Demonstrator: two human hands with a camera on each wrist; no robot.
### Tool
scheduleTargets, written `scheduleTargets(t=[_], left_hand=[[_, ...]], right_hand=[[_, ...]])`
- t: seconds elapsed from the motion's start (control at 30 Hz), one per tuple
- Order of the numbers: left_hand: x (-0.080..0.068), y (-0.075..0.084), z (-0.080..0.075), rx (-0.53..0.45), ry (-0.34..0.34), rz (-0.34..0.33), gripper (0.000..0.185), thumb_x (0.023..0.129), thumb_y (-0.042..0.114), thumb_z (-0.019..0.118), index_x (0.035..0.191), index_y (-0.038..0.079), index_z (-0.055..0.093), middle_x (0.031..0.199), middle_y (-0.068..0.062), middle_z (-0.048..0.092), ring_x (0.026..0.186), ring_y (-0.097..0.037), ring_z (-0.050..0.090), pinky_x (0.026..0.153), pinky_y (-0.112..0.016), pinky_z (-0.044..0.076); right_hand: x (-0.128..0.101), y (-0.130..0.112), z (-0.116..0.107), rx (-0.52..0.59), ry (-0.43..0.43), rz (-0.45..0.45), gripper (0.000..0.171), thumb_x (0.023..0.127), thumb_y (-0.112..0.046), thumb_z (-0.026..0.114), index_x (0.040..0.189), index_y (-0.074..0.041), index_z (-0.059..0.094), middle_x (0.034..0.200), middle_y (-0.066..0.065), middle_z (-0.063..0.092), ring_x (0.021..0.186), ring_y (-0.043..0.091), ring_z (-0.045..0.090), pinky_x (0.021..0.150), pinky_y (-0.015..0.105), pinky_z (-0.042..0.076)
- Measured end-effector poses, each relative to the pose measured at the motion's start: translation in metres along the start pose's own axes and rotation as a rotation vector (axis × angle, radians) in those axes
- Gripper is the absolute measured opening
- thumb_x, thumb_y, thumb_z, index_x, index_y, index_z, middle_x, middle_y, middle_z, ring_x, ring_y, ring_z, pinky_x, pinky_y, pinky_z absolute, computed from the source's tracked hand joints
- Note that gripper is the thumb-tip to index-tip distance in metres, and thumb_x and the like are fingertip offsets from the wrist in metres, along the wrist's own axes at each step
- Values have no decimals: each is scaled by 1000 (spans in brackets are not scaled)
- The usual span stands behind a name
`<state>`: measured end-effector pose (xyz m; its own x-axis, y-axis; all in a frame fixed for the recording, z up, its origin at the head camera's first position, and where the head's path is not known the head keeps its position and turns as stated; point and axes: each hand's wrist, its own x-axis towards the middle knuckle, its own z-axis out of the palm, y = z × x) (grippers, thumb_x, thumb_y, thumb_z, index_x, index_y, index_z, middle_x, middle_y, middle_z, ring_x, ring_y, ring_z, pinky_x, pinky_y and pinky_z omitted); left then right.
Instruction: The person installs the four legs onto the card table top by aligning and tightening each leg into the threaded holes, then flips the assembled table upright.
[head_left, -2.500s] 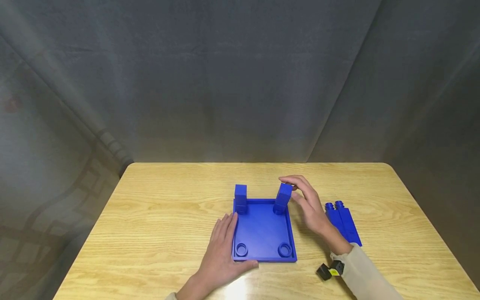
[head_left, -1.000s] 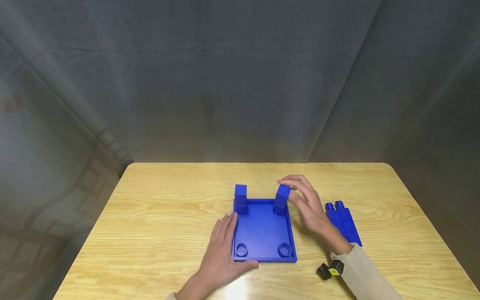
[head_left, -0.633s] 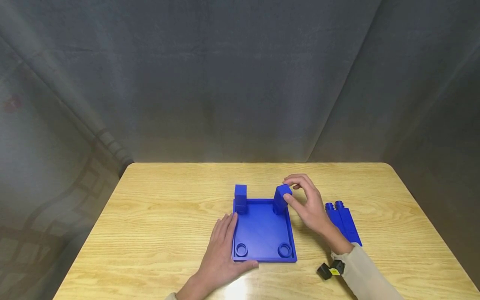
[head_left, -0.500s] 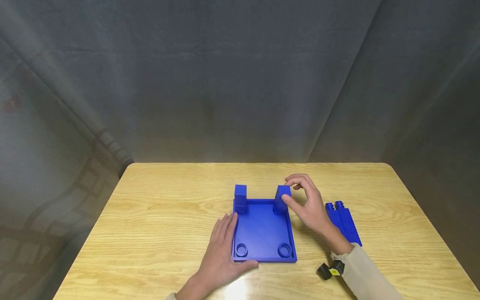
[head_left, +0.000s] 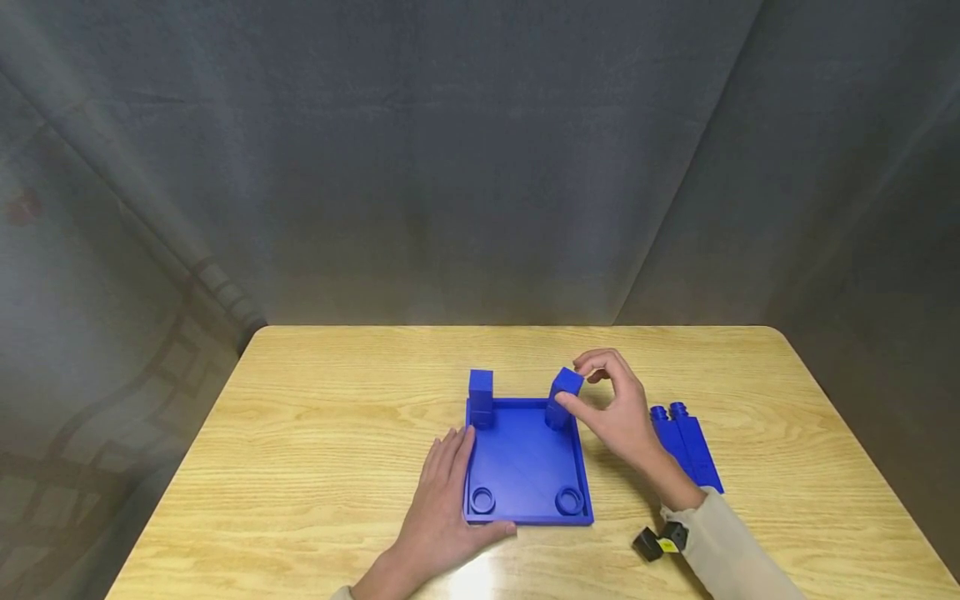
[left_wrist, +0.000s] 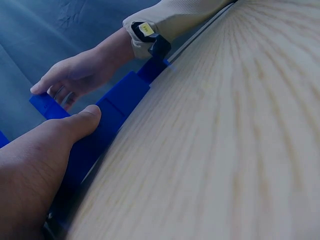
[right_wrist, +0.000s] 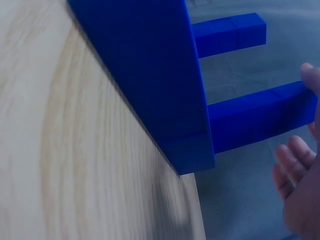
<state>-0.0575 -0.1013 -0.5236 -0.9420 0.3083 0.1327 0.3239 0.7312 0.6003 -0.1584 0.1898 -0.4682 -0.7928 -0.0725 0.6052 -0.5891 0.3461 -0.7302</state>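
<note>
A blue square tabletop point(head_left: 525, 458) with a raised rim lies underside up on the table. At its back left corner stands a blue table leg point(head_left: 482, 398), upright. Another blue table leg point(head_left: 566, 388) stands in the back right corner. My right hand point(head_left: 621, 421) pinches this leg near its top, the thumb on its front face; in the right wrist view the thumb point(right_wrist: 311, 79) touches the leg's end. My left hand point(head_left: 441, 512) rests along the tabletop's left edge, fingers straight, thumb along the front edge.
Two more blue legs point(head_left: 686, 450) with threaded ends lie side by side on the wooden table point(head_left: 337, 433), right of my right hand. Ring sockets point(head_left: 570, 500) show at the tabletop's front corners. Grey curtains point(head_left: 450, 167) hang behind and beside the table.
The right fingers have shifted around the back right leg, the thumb coming onto its front face. That leg has turned about its length. The left hand and tabletop stay put.
</note>
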Motion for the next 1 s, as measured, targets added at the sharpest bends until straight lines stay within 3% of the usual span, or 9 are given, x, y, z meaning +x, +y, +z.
scheduleTargets(t=[0.17, 0.3, 0.4, 0.6, 1.0], left_hand=[[0, 0, 0, 2, 0, 2, 136, 78, 75, 88, 178, 9, 22, 178, -21, 33, 167, -43, 26, 136, -59, 19], [0, 0, 1, 2, -3, -6, 136, 78, 76, 87, 178, 10, 22, 178, -21, 33, 167, -44, 26, 136, -61, 19], [0, 0, 0, 2, -5, -9, 136, 79, 76, 87, 178, 11, 21, 178, -21, 33, 167, -44, 25, 136, -61, 19], [0, 0, 0, 4, 0, 3, 135, 79, 76, 86, 178, 9, 22, 178, -21, 34, 167, -43, 26, 136, -60, 19], [0, 0, 0, 18, 6, 11, 136, 78, 76, 87, 178, 9, 22, 178, -21, 34, 166, -43, 27, 136, -59, 19]], right_hand=[[-1, 0, -1, 10, -29, -45, 43, 81, 10, 86, 119, -1, 70, 123, 17, 70, 114, 16, 64, 91, 25, 52], [1, 1, -3, 40, -70, -81, 46, 92, 11, 70, 137, 0, 71, 127, 17, 70, 115, 21, 66, 94, 28, 53], [1, 0, -4, 50, -99, -81, 46, 97, 9, 62, 141, -1, 72, 133, 15, 71, 117, 18, 65, 96, 29, 52], [0, 1, -4, 51, -117, -93, 42, 96, 10, 64, 136, -1, 75, 135, 18, 70, 121, 14, 63, 97, 27, 50], [0, 1, 0, 55, -49, -85, 37, 87, 12, 78, 121, -2, 74, 127, 19, 71, 121, 14, 63, 92, 27, 51]])
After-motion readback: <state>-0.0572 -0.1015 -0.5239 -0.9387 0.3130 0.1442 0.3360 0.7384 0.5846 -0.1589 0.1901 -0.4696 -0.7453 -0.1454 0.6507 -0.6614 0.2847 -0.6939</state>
